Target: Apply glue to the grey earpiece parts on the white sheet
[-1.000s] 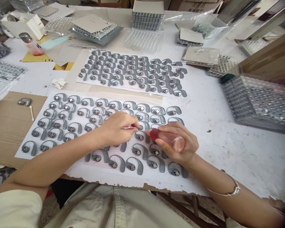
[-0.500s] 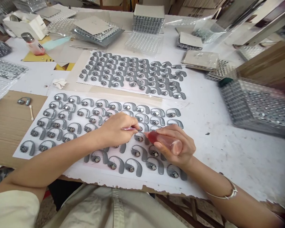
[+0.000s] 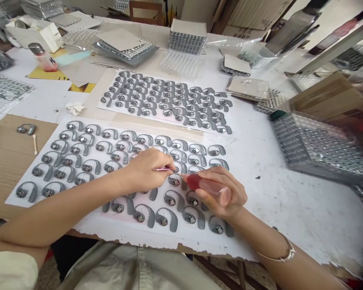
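Rows of grey hook-shaped earphone pieces [image 3: 165, 218], each with a round metallic end, lie on a white sheet [image 3: 93, 217]. My left hand [image 3: 145, 171] is closed above the middle of the sheet, pinching a thin pinkish tool [image 3: 163, 169] whose exact kind I cannot make out. Just to its right, my right hand [image 3: 226, 189] is wrapped round a small clear squeeze bottle [image 3: 213, 189] with red liquid at its front. The bottle is tilted, its narrow tip pointing left at an earphone piece [image 3: 175, 181] near my left fingertips. My left hand and forearm hide several pieces.
Behind lies a second sheet of earphone pieces [image 3: 178, 102]. A cotton swab [image 3: 35, 144] and one loose piece [image 3: 26, 129] rest on cardboard [image 3: 6, 161] at left. Stacked plastic trays [image 3: 326, 141] stand at right. A pink-stained bottle [image 3: 43, 57] and crumpled tissue [image 3: 74, 108] are at far left.
The view has shifted slightly, so the near pieces sit a little lower and further left. Both hands keep their grips and stay over nearly the same spot.
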